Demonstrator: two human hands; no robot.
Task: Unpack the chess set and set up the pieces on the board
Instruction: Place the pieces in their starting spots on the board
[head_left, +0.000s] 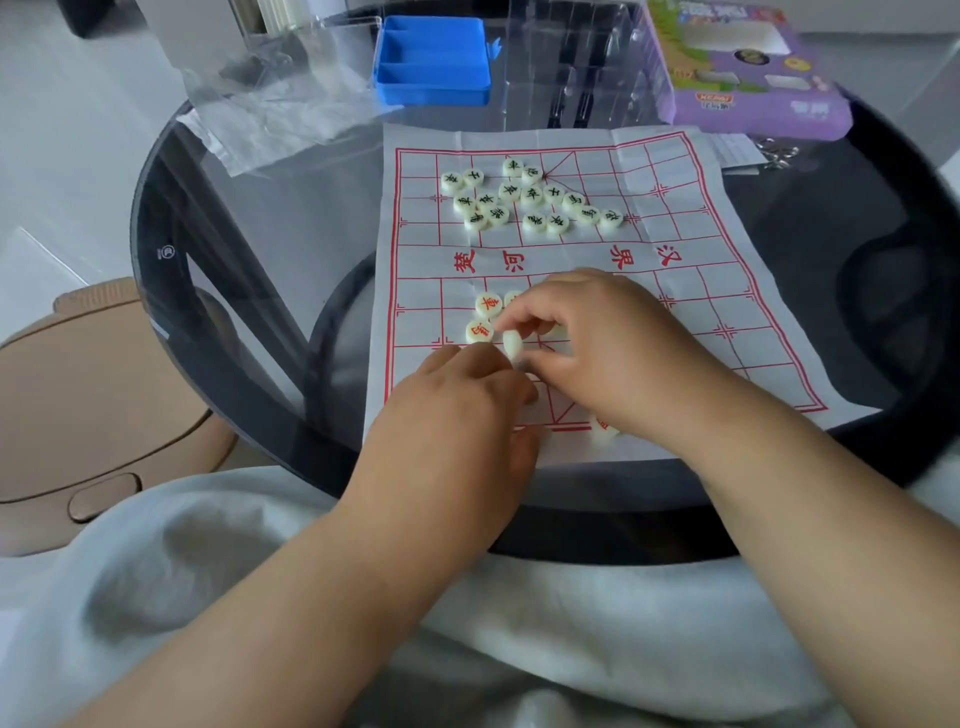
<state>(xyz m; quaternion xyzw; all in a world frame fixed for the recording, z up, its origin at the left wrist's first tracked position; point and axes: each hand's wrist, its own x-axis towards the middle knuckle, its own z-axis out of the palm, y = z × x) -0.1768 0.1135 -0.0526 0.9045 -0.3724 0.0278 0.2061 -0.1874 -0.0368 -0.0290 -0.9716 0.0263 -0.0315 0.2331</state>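
on the far left of the glass table (218, 291) lies a crumpled clear plastic bag (270, 119), and just right of it a blue tray (434, 60) sits with nothing visible in its compartments, so i'd say the unpacking is done. the paper board (691, 291) is spread flat, its long axis running away from the person, the river lettering across its middle.

the setting up looks barely begun. the black-lettered pieces (524, 200) sit in a loose heap on the far half, off the grid points, none in a rank. on the near half two red-lettered pieces (485, 314) lie face up just left of the hands; the rest of the red side is mostly hidden beneath them.

the left hand (462, 410) lies knuckles up with fingers curled toward the board's near edge; whether it holds anything i cannot tell. a blank-faced piece (511, 345) stands tilted on its rim, its flat face turned toward the left, and the right hand (602, 343) pinches it between curled fingertips. another piece (602, 434) peeks from under the right wrist at the board's near edge. at the far right a purple box (748, 73) rests beyond the board.
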